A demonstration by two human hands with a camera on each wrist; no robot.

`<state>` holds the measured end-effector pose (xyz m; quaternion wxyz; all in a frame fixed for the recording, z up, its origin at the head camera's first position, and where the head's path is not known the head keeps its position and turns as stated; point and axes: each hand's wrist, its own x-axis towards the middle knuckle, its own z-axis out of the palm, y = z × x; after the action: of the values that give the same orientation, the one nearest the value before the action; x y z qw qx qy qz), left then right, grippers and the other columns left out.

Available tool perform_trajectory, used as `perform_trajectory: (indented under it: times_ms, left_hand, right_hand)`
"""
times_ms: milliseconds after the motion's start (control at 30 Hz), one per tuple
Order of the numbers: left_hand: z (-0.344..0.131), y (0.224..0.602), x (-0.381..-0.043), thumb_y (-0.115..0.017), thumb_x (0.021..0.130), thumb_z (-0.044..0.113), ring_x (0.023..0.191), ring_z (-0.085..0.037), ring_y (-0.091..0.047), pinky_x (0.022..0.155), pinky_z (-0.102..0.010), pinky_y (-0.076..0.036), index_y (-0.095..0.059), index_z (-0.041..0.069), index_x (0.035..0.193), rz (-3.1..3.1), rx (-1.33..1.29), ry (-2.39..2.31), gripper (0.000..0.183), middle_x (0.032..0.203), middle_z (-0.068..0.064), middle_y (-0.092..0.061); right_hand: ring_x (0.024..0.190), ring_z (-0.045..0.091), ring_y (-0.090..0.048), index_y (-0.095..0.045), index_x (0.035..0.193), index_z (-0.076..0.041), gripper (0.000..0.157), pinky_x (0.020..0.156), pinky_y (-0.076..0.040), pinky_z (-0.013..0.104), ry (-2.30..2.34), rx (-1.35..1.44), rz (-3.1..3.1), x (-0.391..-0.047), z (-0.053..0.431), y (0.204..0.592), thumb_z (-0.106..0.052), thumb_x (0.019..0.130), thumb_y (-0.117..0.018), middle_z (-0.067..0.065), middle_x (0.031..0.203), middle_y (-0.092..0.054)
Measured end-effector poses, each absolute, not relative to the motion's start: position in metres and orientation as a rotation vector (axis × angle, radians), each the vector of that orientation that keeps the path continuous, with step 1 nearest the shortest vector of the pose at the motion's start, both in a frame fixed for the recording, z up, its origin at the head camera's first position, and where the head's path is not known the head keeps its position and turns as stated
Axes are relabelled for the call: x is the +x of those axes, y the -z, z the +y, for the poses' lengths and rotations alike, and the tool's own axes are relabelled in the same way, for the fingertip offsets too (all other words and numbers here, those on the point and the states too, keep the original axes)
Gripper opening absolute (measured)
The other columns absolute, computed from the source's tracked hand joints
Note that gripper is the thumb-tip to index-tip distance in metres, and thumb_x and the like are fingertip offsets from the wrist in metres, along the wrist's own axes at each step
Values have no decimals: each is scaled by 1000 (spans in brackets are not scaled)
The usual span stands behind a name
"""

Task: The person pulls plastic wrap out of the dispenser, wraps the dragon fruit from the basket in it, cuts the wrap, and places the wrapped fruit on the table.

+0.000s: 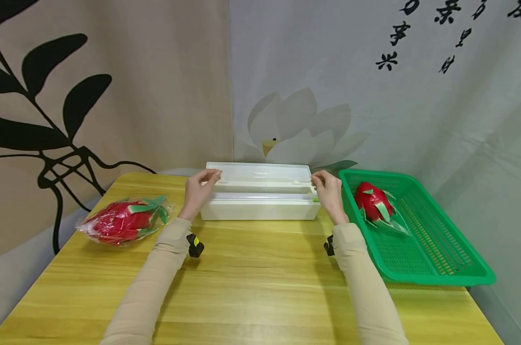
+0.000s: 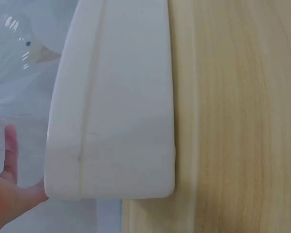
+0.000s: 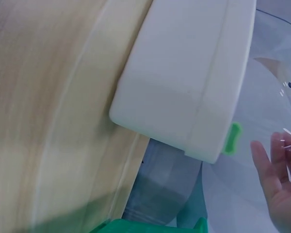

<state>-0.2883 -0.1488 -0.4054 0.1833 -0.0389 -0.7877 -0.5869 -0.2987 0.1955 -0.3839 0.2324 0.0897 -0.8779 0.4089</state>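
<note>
At the white box [image 1: 260,211], in the head view, we see the left hand [image 1: 198,191] by its left end and the right hand [image 1: 329,194] by its right end, each with thumb and fingertips brought together. The lid [image 1: 260,170] stands raised behind the box, near the far edge of the table [image 1: 260,278]. In front of the box is the widest open room. A wrapped dragon fruit [image 1: 122,221] lies to its left; close to its right, a green basket [image 1: 441,278] with another dragon fruit [image 1: 374,203] narrows the way.

In the left wrist view, clear film [image 2: 12,23] glints beside the box; we judge that the fingers pinch it. Whether the thumb touches the box corner, we cannot tell.

In the right wrist view, glints cross the fingers near the box's green slider [image 3: 232,139], so probably this hand pinches film too. The step seems to be taking hold of the film; the next move calls for an even pull, level with the box.
</note>
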Motion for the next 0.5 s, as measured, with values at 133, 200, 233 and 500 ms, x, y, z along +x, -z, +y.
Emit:
perform_trajectory:
  times_ms: [133, 200, 233, 500]
  left_hand:
    - [-150, 401, -287, -61, 93, 32, 88, -5, -55, 78, -18, -45, -69, 5, 107, -2219, -115, 1661, 32, 103, -18, -70]
    - [-151, 400, -286, -61, 93, 33, 87, -3, -54, 74, -14, -44, -69, 5, 108, -2222, -119, 1661, 33, 104, -18, -70]
    - [-151, 398, -286, -61, 93, 33, 86, -2, -54, 73, -13, -44, -69, 5, 108, -2224, -125, 1661, 33, 105, -18, -70]
    - [-153, 391, -287, -61, 93, 33, 79, 1, -59, 76, -19, -56, -67, 1, 112, -2205, -155, 1769, 38, 107, -22, -67]
  right_hand:
    - [77, 32, -65, -66, 97, 5, 20, 66, -53, 29, -1107, 259, -2406, -298, 195, 379, -11, 96, -55, 20, 87, -69]
    - [77, 31, -66, -67, 96, 5, 20, 64, -51, 25, -1098, 265, -2399, -298, 195, 377, -11, 96, -55, 20, 87, -69]
    - [78, 32, -66, -67, 96, 5, 19, 64, -51, 24, -1102, 265, -2395, -298, 195, 375, -11, 95, -55, 20, 87, -69]
    - [73, 29, -65, -68, 92, 4, 18, 60, -47, 21, -1057, 235, -2375, -297, 192, 365, -9, 95, -56, 20, 85, -70]
